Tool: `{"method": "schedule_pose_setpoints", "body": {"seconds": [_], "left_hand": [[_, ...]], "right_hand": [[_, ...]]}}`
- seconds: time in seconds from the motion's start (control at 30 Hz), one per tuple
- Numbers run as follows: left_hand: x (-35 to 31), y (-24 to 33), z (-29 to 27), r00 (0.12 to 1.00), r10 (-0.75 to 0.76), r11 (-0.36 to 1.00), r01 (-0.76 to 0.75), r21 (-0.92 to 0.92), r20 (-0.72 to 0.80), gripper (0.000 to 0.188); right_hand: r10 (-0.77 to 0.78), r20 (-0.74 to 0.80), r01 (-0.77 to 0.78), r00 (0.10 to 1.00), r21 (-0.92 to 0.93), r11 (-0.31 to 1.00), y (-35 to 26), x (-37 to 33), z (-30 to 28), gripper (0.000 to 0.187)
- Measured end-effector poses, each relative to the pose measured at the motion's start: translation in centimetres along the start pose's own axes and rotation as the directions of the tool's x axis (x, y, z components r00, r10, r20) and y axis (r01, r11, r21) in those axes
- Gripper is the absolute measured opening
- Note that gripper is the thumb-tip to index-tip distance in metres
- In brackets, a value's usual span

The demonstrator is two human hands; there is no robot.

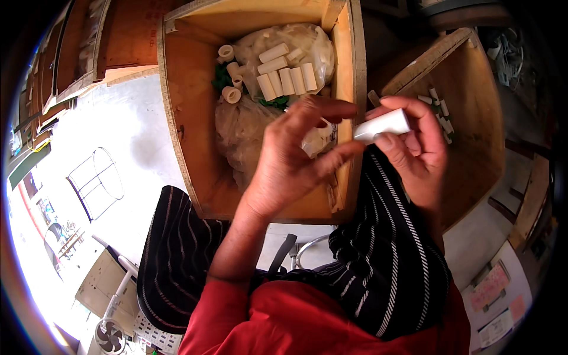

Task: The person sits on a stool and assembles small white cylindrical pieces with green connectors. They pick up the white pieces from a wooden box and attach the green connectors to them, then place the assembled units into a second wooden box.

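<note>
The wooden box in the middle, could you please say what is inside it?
Inside are cream cylinders, some atop translucent plastic bags, and something green. Anything beneath the bags is covered; the left hand hides more.

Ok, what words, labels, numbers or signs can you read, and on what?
No text is legible enough to quote.
Wooden panel, upper left: small reddish marks, unreadable.
White sheet, lower right: too blurred.
Pink sheet nearby: too blurred.
White cylinder in the right hand: no lettering visible.

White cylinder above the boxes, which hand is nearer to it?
Right: the right hand holds the white cylinder. The left hand is open by the cylinder's left end, contact unclear.
</note>
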State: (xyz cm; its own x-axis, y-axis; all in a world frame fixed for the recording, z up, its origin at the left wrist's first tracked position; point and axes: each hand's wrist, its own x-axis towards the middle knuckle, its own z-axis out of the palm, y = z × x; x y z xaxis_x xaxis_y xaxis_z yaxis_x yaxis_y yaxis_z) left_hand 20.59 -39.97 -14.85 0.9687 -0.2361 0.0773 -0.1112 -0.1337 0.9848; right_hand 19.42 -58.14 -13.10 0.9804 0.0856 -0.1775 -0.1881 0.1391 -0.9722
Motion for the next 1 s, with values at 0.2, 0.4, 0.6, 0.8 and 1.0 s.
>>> {"method": "schedule_pose_setpoints", "body": {"seconds": [0.2,0.4,0.6,0.8,1.0], "left_hand": [[0.1,0.5,1.0,0.998,-0.034,0.999,0.032,0.041,0.051,0.037],[1.8,-1.7,-1.2,0.999,-0.036,0.948,0.045,0.314,-0.033,0.026],[6.0,-8.0,-3.0,0.985,0.012,0.739,0.107,0.665,-0.172,0.023],[7.0,-13.2,-2.1,0.993,0.093,0.517,0.009,0.856,-0.066,0.025],[6.8,-13.4,-1.9,0.996,0.09,0.443,-0.036,0.896,-0.004,0.025]], "right_hand": [[0.059,-0.011,-0.059,0.998,0.0,0.998,0.1,-0.4,0.3,0.036],[-0.019,-0.075,0.014,0.997,-0.072,0.997,0.0,0.1,-0.6,0.036],[-0.064,-0.139,0.059,0.988,-0.042,0.997,-0.2,0.0,-1.9,0.032],[-0.052,-0.157,0.046,0.986,-0.043,0.998,0.3,-0.2,-2.6,0.031],[-0.098,-0.301,0.058,0.948,-0.137,0.989,0.7,0.1,-5.1,0.027]]}}
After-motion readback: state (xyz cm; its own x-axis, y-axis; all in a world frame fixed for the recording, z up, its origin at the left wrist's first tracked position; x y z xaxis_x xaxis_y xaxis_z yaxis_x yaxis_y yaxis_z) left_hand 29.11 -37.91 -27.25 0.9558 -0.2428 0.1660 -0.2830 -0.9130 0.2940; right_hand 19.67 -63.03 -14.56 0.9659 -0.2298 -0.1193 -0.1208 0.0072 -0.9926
